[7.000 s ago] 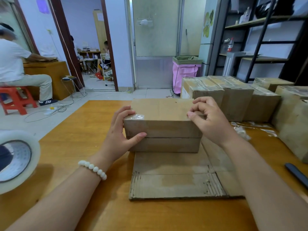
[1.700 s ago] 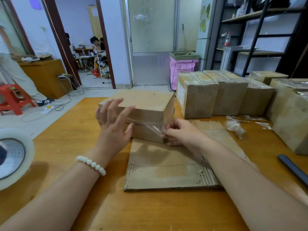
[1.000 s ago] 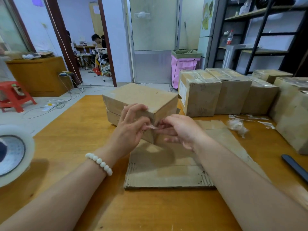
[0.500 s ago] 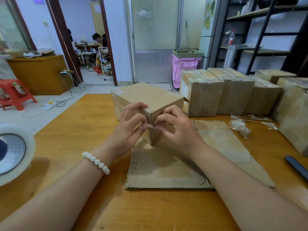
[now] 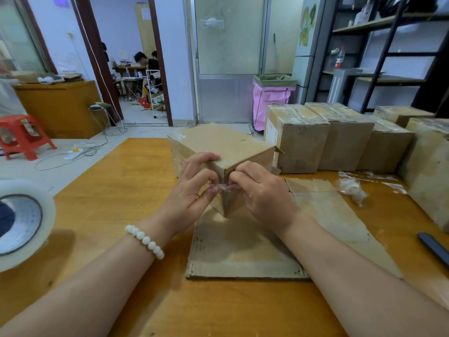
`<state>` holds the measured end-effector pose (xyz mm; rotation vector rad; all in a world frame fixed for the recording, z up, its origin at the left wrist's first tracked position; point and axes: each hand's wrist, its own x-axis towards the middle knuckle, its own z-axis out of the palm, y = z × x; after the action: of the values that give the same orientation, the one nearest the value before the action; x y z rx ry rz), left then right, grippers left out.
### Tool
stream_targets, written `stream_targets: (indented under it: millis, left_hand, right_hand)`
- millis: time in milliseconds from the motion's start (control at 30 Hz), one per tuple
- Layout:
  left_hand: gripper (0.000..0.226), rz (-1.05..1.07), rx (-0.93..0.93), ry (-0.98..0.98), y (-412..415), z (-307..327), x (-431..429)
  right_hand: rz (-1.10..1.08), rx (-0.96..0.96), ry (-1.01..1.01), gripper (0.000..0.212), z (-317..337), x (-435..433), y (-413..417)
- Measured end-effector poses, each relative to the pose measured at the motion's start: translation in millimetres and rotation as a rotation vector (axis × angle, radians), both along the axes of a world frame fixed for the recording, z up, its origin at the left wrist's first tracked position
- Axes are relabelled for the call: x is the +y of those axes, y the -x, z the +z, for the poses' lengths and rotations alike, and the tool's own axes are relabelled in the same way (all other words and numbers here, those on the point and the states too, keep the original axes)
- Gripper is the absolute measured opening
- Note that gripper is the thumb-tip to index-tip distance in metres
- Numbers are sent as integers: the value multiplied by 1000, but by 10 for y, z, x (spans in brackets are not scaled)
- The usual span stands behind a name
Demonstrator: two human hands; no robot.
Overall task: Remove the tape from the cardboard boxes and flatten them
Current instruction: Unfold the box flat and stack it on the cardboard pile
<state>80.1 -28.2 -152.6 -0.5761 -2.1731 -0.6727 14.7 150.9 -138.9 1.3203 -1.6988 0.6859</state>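
A brown cardboard box (image 5: 226, 144) stands on flattened cardboard sheets (image 5: 243, 249) in the middle of the wooden table (image 5: 116, 190), one corner turned towards me. My left hand (image 5: 192, 190) and my right hand (image 5: 262, 190) meet at that near corner. Between their fingertips is a small clear strip of tape (image 5: 222, 187), pinched by both hands right at the box's edge. More clear tape (image 5: 177, 137) shows on the box's far left corner.
Several taped boxes (image 5: 298, 137) line the table's back right, another (image 5: 430, 171) at the far right. Crumpled tape scraps (image 5: 351, 188) lie beside them. A big tape roll (image 5: 21, 224) sits at the left edge, a dark handled tool (image 5: 433, 246) at the right.
The box has been turned from side-on to corner-on. The tape strip that my right hand peeled off the front is now pinched by both hands at the near corner.
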Motion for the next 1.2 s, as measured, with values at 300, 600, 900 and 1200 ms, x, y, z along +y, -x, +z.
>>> stream_targets:
  millis: [300,600,900,1200]
  left_hand:
    - [39,-35,-56,-354,-93,22,44]
    - [34,164,165,-101,70,94,-29]
    - [27,140,212,-92,38,202,19]
    - [28,143,258,-103,27,210,76]
  right_hand:
    - [10,-62,-2,17,-20,-9,24]
    - [33,-48,57,10,-45,45,55]
    - [73,-61,70,6,-38,17,33]
    - [28,-45,-36,13,-41,-18,63]
